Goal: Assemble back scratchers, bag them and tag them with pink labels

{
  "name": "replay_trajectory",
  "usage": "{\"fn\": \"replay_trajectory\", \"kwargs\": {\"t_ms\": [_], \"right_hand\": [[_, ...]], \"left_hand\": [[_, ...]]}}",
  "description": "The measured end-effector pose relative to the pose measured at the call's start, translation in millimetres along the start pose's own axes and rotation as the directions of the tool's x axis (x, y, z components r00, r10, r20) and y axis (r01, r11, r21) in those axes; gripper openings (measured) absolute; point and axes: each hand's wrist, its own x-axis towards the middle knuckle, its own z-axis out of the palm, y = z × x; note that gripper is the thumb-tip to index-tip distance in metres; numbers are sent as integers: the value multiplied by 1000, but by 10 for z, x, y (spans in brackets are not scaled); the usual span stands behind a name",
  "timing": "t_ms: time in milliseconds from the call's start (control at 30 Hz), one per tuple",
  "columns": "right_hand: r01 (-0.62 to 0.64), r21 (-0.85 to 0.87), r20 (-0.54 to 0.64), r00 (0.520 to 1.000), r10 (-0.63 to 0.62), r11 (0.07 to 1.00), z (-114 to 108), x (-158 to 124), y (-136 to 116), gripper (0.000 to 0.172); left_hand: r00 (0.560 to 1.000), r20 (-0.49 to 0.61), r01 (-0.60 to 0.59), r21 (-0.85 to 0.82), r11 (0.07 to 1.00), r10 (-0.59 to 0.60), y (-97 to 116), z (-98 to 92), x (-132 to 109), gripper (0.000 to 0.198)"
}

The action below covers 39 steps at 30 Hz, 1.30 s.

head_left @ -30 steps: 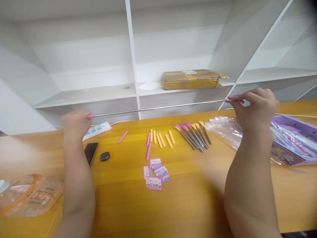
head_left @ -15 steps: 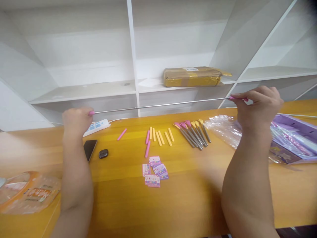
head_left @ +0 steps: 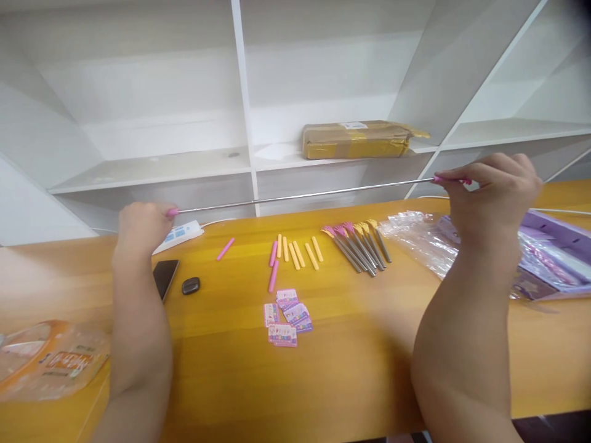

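A telescopic back scratcher point(head_left: 305, 195) is stretched out long above the table's far side, its thin metal rod nearly level. My left hand point(head_left: 145, 229) is closed around its pink handle, only the handle's tip showing. My right hand point(head_left: 496, 191) pinches the pink head at the other end between thumb and fingers. Below the rod lie several retracted back scratchers point(head_left: 362, 249) with pink and yellow hand-shaped heads. Beside them are several yellow sleeves point(head_left: 295, 253) and pink sleeves point(head_left: 274, 275). Small printed cards point(head_left: 287, 320) lie in a loose group nearer to me.
On the left are a power strip point(head_left: 182, 234), a phone point(head_left: 165, 277), a small black case point(head_left: 191, 285) and an orange-and-clear plastic bag point(head_left: 60, 363). Clear wrappers point(head_left: 415, 237) and a purple box point(head_left: 554, 246) sit right. A taped carton point(head_left: 360, 141) rests on the shelf behind.
My right hand has moved slightly right and up with the head of the back scratcher, the rod reaching a little further. My left hand stays closed on the handle.
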Motion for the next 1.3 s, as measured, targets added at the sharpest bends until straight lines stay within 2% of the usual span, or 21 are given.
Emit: {"fn": "replay_trajectory", "kwargs": {"t_ms": [200, 300, 433, 567, 667, 767, 833, 933, 1100, 1300], "right_hand": [[-32, -48, 42, 999, 34, 998, -44, -1, -64, 19], [67, 37, 102, 992, -70, 997, -6, -26, -186, 16], [173, 83, 204, 961, -187, 981, 156, -68, -421, 26], [291, 148, 213, 924, -318, 945, 366, -171, -821, 36], [415, 179, 227, 865, -448, 892, 457, -379, -1306, 36], [562, 246, 263, 745, -613, 789, 462, -654, -1825, 33], [610, 262, 297, 686, -664, 748, 436, -797, -2072, 33], [607, 283, 346, 657, -669, 743, 395, -873, -2205, 32], [602, 371, 371, 602, -708, 707, 372, -800, -2115, 30], [600, 398, 380, 581, -720, 694, 354, -797, -2130, 28]], "left_hand": [[999, 36, -26, 82, 996, 23, 122, -72, -24, 30], [993, 91, -78, 77, 994, 71, 333, -80, -37, 30], [985, 149, -99, 56, 993, 90, 669, -52, -62, 37], [980, 154, -124, -12, 992, 124, 962, -10, -119, 39], [972, 198, -114, -64, 991, 125, 1238, 1, -221, 37], [951, 275, -115, -103, 988, 140, 1507, 10, -359, 40], [943, 287, -141, -114, 984, 168, 1610, 24, -435, 44], [938, 288, -170, -99, 980, 192, 1634, 47, -484, 45], [924, 310, -205, -91, 975, 223, 1575, 70, -465, 43], [931, 276, -226, -71, 971, 237, 1513, 116, -431, 43]]}}
